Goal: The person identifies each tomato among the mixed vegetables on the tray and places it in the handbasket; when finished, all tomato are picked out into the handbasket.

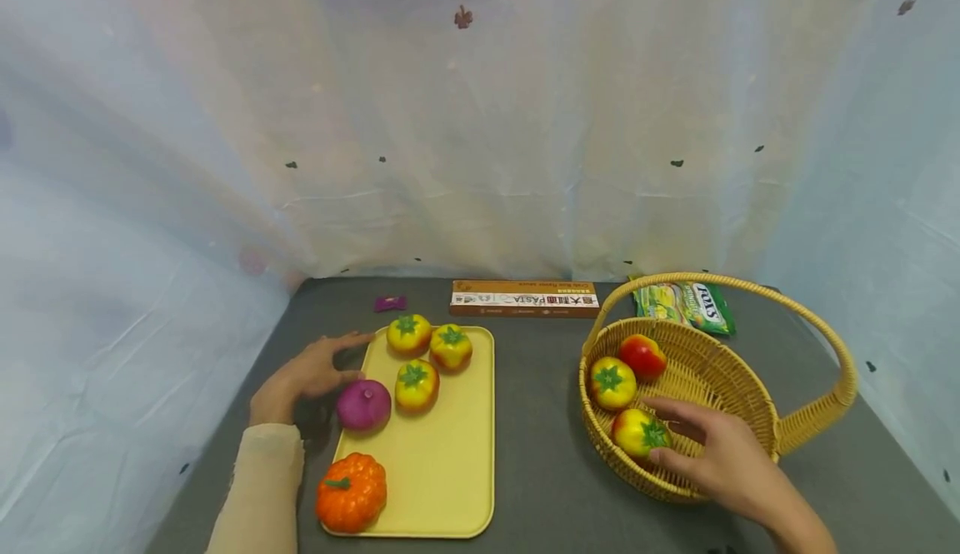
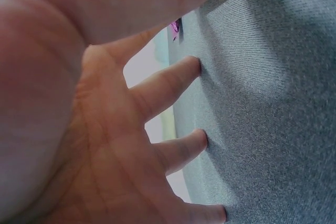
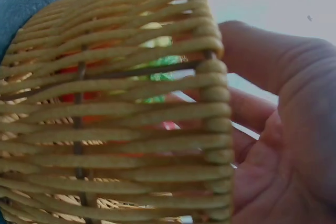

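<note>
My right hand (image 1: 716,454) reaches into the yellow wicker basket (image 1: 753,387), its thumb and forefinger spread at opposite edges of a yellow-red persimmon (image 1: 633,435). Another persimmon (image 1: 612,383) and a red fruit (image 1: 645,357) lie beside it. The basket wall (image 3: 121,93) hides those fingertips in the right wrist view. At the left edge of the yellow tray (image 1: 450,487), my left hand (image 1: 315,371) has its fingers spread, thumb close to a purple onion (image 1: 363,405). In the left wrist view, several fingertips (image 2: 197,137) rest on the grey tabletop. Neither hand covers much of these things.
Three persimmons (image 1: 417,386) lie on the tray's upper part, and an orange pumpkin (image 1: 352,494) at its lower left corner. Along the back are a purple wrapped sweet (image 1: 390,303), a pasta box (image 1: 525,298) and a green FOX'S bag (image 1: 712,308). The basket handle (image 1: 813,321) arches upward.
</note>
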Available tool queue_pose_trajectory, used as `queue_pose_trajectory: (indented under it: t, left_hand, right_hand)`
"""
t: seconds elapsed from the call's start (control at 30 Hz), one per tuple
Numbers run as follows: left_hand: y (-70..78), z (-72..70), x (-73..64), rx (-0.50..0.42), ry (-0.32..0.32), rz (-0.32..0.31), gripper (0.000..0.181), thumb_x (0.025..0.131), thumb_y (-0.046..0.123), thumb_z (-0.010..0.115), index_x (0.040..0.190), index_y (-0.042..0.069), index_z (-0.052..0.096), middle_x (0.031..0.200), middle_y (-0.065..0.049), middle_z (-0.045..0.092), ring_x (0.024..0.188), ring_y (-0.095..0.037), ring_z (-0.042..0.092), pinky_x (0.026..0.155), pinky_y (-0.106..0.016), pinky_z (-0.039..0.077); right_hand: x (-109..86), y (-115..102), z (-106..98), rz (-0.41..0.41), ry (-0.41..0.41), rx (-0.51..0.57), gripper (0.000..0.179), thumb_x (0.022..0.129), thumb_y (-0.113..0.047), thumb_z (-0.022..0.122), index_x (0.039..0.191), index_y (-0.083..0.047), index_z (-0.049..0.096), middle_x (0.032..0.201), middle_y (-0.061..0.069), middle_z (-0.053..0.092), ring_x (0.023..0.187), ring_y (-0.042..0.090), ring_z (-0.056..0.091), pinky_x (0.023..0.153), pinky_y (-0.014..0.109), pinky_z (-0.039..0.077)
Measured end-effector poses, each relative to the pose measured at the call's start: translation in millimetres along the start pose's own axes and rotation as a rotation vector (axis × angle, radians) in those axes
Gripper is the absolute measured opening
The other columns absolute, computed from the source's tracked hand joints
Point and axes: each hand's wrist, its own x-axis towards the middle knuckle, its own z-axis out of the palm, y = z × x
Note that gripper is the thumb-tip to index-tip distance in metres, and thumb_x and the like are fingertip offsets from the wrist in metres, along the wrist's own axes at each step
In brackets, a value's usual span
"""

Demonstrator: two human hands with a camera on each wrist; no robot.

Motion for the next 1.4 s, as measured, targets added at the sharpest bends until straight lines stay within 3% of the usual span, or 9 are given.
queue_pose_trajectory:
  t: [0.17,0.3,0.4,0.57,0.83,1.03,1.23,1.33,1.4]
  left_hand:
    - [3.4,-0.7,-0.1,0.001,0.000,0.006,0.070,0.099,0.030,0.081,0.163,0.018,0.054,0.171,-0.030,0.040,0.155,-0.071,0.025,0.122,-0.085,0.023]
    - [2.6,-0.3,-0.2,0.005,-0.003,0.006,0.071,0.099,0.030,0.081,0.163,0.017,0.054,0.171,-0.030,0.040,0.155,-0.071,0.025,0.122,-0.085,0.023]
    - [1.1,0.8,-0.4,-0.002,-0.003,0.001,0.071,0.099,0.030,0.081,0.163,0.017,0.054,0.171,-0.030,0.040,0.155,-0.071,0.024,0.122,-0.086,0.022]
    - [-0.2,0.6,-1.9,-0.008,0.000,0.000,0.070,0.099,0.029,0.081,0.163,0.017,0.054,0.171,-0.031,0.040,0.155,-0.072,0.022,0.121,-0.086,0.022]
    - [-0.3,1.0,-1.7,0.011,0.009,0.006,0.069,0.099,0.029,0.081,0.162,0.017,0.055,0.170,-0.032,0.040,0.154,-0.071,0.025,0.121,-0.086,0.023]
    - [2.2,0.2,-2.3,0.005,0.010,0.016,0.069,0.099,0.027,0.080,0.162,0.015,0.055,0.170,-0.033,0.040,0.154,-0.071,0.026,0.122,-0.085,0.023]
    - [2.0,2.0,-1.0,0.004,0.010,0.006,0.069,0.099,0.026,0.081,0.162,0.015,0.055,0.170,-0.032,0.040,0.154,-0.071,0.025,0.122,-0.085,0.023]
    - [2.7,1.3,-1.7,0.006,0.012,0.005,0.069,0.099,0.026,0.081,0.162,0.015,0.055,0.170,-0.031,0.041,0.154,-0.070,0.027,0.122,-0.085,0.023]
    - [3.1,0.6,-2.4,0.010,0.013,0.009,0.069,0.098,0.026,0.081,0.162,0.015,0.055,0.170,-0.032,0.041,0.154,-0.070,0.027,0.122,-0.085,0.023]
  right_hand:
    - [-4.6,-7.0,-1.7,-0.031,0.099,0.033,0.056,0.093,-0.030,0.090,0.142,-0.011,0.073,0.138,0.010,0.077,0.119,0.020,0.078,0.095,0.030,0.065]
    - [-0.6,-22.8,4.7,-0.105,0.142,0.190,0.049,0.098,-0.022,0.086,0.144,-0.017,0.072,0.139,0.008,0.077,0.125,0.006,0.073,0.101,0.018,0.059]
    - [9.5,-39.7,13.3,-0.154,0.116,0.336,0.049,0.099,-0.015,0.083,0.146,-0.018,0.071,0.142,0.004,0.076,0.129,0.008,0.072,0.106,0.017,0.056]
    - [35.5,-71.2,37.3,-0.239,0.053,0.475,0.054,0.097,-0.015,0.084,0.148,-0.023,0.069,0.146,-0.009,0.073,0.135,0.018,0.070,0.113,0.026,0.055]
    - [77.6,-111.4,81.6,-0.398,-0.071,0.657,0.056,0.098,-0.015,0.084,0.151,-0.021,0.067,0.151,0.000,0.070,0.141,0.027,0.066,0.119,0.032,0.052]
    - [102.1,-126.0,109.0,-0.376,-0.111,0.704,0.052,0.098,-0.027,0.085,0.148,-0.025,0.070,0.149,-0.003,0.071,0.140,0.022,0.068,0.119,0.041,0.053]
    - [126.8,-132.3,138.7,-0.365,-0.166,0.724,0.062,0.098,-0.042,0.084,0.150,-0.013,0.068,0.152,0.010,0.069,0.142,0.038,0.065,0.119,0.061,0.050]
    - [138.0,-135.5,152.1,-0.331,-0.189,0.673,0.065,0.096,-0.044,0.085,0.150,-0.012,0.068,0.152,0.011,0.069,0.142,0.036,0.066,0.119,0.058,0.051]
    - [143.4,-138.5,159.5,-0.308,-0.186,0.576,0.067,0.095,-0.045,0.087,0.150,-0.014,0.068,0.151,0.006,0.070,0.140,0.030,0.068,0.118,0.051,0.054]
